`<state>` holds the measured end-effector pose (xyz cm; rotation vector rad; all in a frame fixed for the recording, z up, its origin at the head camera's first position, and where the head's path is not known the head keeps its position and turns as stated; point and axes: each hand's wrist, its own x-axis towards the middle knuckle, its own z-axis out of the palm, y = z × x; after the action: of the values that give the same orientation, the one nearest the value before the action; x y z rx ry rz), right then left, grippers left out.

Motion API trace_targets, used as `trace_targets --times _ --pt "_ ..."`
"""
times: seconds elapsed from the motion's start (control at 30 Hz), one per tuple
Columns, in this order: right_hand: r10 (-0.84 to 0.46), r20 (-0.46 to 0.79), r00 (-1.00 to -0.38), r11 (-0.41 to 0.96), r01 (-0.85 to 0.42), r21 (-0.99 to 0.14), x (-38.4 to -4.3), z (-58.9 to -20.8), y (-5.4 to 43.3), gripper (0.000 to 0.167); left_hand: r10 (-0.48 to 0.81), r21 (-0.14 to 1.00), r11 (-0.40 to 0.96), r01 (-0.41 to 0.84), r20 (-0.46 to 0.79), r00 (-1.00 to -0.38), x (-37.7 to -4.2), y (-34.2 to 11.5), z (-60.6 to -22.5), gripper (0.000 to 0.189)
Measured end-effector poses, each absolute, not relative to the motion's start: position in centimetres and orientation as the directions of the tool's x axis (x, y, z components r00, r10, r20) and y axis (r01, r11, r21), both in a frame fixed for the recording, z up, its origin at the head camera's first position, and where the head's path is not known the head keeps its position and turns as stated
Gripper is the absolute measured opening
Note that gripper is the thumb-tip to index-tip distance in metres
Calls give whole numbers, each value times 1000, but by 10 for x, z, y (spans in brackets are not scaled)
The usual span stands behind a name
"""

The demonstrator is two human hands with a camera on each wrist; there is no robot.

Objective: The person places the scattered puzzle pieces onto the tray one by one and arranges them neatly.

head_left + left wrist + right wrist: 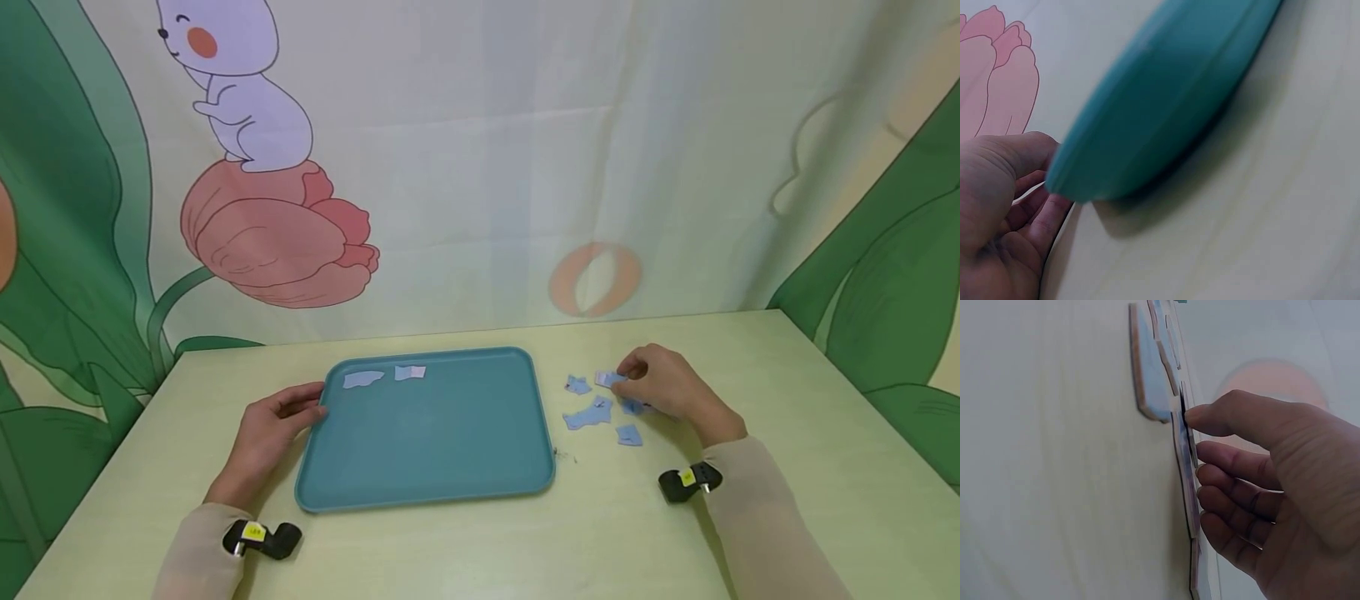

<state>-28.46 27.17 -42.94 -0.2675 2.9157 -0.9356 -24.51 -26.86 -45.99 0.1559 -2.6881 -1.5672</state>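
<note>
My left hand (266, 433) grips the left rim of a teal tray (427, 446), thumb on top and fingers beneath it in the left wrist view. Two flat light-blue puzzle pieces lie along the tray's far side: a long wavy piece (363, 379) and a smaller piece (410, 372). To the right of the tray, my right hand (671, 390) pinches a pale-blue puzzle piece (606, 378) between thumb and index finger, low over the table. In the right wrist view, its thumb (1210, 419) meets the piece's edge, and the other fingers are curled.
Around the right hand lie more puzzle pieces: a small one (577, 384), a long one (588, 414), a square-like one (629, 435) and one partly under the fingers (632, 407). A printed curtain (480, 167) hangs behind the pale table (480, 558).
</note>
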Motion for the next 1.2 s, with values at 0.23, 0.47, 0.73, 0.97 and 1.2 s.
trace_targets --times 0.23,0.47,0.73,0.97,1.2 --pt "-182 -21 -983 797 -135 -589 -284 -429 271 33 -101 863 501 -66 -17 -995 -246 -269 -460 47" --pt "-188 0 -982 801 -154 -578 -286 -431 272 32 -105 859 508 -68 -17 -994 -247 -269 -459 47" --pt "-179 -2 -984 805 -145 -576 -283 -431 271 32 -108 850 520 -78 -25 -994 -245 -269 -461 47" --pt "-185 12 -983 804 -159 -572 -283 -431 269 33 -108 852 517 -84 -32 -994 -245 -270 -463 48" --pt "-187 37 -982 800 -174 -574 -283 -430 269 33 -105 859 505 -77 -28 -994 -245 -269 -463 48"
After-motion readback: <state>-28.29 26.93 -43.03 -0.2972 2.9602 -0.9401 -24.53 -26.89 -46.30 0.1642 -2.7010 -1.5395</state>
